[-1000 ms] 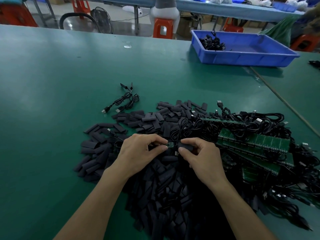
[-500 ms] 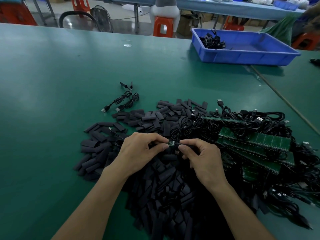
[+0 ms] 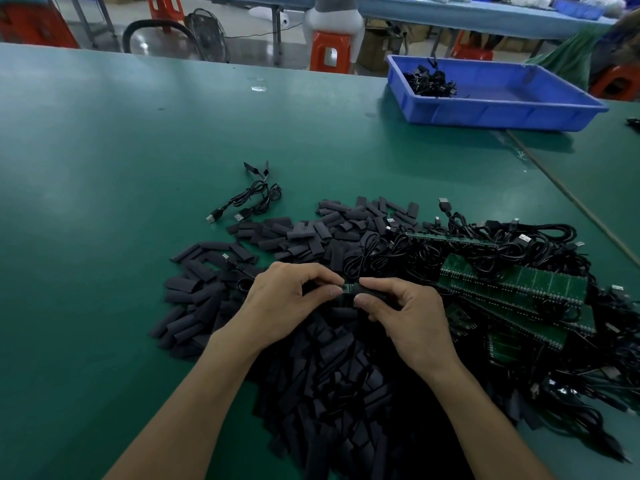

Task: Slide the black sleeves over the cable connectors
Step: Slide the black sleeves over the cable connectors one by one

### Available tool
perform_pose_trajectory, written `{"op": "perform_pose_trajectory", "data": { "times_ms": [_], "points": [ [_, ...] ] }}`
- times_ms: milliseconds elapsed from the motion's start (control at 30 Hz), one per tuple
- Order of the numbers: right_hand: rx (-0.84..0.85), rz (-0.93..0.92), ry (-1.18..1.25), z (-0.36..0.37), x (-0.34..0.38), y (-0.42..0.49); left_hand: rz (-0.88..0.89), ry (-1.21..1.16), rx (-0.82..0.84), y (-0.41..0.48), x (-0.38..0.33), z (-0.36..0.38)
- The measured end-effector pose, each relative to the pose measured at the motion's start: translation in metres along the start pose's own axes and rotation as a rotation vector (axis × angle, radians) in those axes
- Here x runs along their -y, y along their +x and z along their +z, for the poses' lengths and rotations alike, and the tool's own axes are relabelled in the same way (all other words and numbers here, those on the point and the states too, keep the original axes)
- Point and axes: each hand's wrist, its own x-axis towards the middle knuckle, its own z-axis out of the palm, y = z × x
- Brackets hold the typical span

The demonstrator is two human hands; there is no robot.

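Observation:
A wide heap of flat black sleeves [image 3: 332, 368] covers the green table [image 3: 104, 202] in front of me. Above it, my left hand [image 3: 280, 303] pinches a small green connector board [image 3: 347, 288] between thumb and forefinger. My right hand [image 3: 408, 317] pinches a black sleeve [image 3: 372, 292] whose open end meets the board's right end. A short bit of the board shows between my fingertips. To the right lies a tangle of black cables [image 3: 519, 244] with green board strips [image 3: 516, 282].
Two sleeved cables [image 3: 252, 199] lie apart at the heap's far left side. A blue tray [image 3: 491, 109] holding a few cables stands at the back right. Orange stools [image 3: 329, 51] and another table stand beyond the far edge.
My hands have stayed in place above the heap. The gap between my fingertips has narrowed a little, with less of the board showing.

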Motion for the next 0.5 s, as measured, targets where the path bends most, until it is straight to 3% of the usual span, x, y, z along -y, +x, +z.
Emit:
{"op": "perform_pose_trajectory", "data": {
  "times_ms": [267, 500],
  "points": [
    [0.071, -0.040, 0.075, -0.0040, 0.0052, 0.0017, 0.042, -0.167, 0.046, 0.0030, -0.0047, -0.0004],
    [0.037, -0.074, 0.022, -0.0016, 0.0022, -0.0013, -0.007, -0.132, 0.044, 0.0004, -0.0086, 0.0023]
  ]
}}
